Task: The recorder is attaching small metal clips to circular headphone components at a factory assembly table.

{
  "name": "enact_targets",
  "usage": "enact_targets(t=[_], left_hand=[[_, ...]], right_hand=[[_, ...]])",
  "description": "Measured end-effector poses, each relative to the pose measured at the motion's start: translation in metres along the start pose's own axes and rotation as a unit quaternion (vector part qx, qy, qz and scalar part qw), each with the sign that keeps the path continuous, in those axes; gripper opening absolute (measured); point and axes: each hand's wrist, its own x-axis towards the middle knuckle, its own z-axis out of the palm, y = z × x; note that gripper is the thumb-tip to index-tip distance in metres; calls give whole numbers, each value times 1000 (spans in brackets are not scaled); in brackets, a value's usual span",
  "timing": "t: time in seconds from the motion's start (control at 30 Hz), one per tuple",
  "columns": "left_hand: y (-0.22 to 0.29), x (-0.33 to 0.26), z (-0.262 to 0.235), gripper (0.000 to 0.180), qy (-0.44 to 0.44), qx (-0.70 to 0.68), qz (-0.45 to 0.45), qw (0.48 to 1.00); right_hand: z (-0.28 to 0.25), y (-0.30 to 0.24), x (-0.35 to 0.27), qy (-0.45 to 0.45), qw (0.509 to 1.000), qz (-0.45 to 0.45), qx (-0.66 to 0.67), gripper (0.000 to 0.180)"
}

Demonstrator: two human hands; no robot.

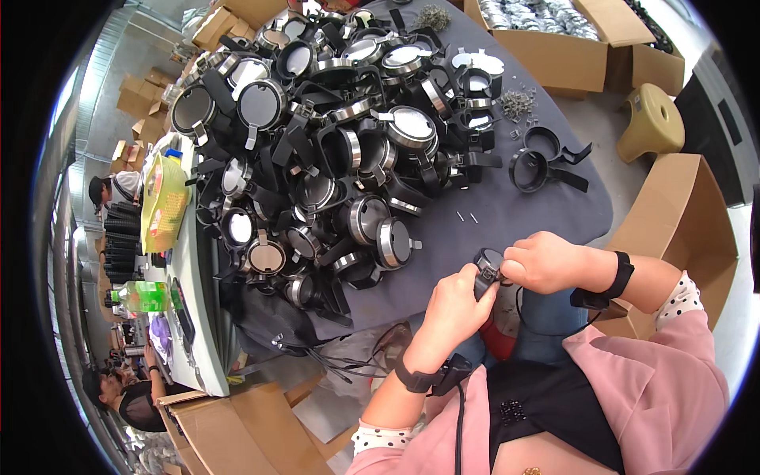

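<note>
Close to my body, at the table's near edge, my left hand [459,307] is closed round a small black lid-like part [490,258] with a round top. My right hand [545,263] pinches at that part's right side; whether its fingers hold something smaller is hidden. Ahead on the grey cloth lie two thin metal pins [467,217]. Beyond them, a large heap of round black-and-steel lids with black handles [321,190] covers the left and middle of the table. Two black rings with handles [529,170] lie apart, right of the heap.
Small metal pieces [518,104] lie in a pile on the grey cloth [443,245]. Cardboard boxes [546,57] and a yellow stool [654,123] stand at the right. A side table at left holds a green bottle [146,297] and yellow basket [164,202]. Two people are farther left.
</note>
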Motion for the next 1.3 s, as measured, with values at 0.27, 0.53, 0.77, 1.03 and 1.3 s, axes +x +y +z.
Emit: enact_targets(t=[0.27, 0.53, 0.77, 1.03, 1.3], left_hand=[[-3, 1, 0, 25, -31, -13, -7, 999], [-3, 6, -3, 25, -40, -26, -15, 999], [-4, 3, 2, 25, -46, -21, 5, 999], [-4, 7, 0, 27, -49, 6, 15, 999], [3, 9, -3, 27, -28, 29, 27, 999]], right_hand=[[9, 17, 3, 31, 998, -60, -16, 24], [10, 23, 7, 21, 998, -56, -9, 27], [8, 13, 7, 8, 1000, -12, -2, 27], [11, 16, 13, 14, 1000, 14, 18, 32], [5, 20, 18, 27, 999, 0, 20, 31]])
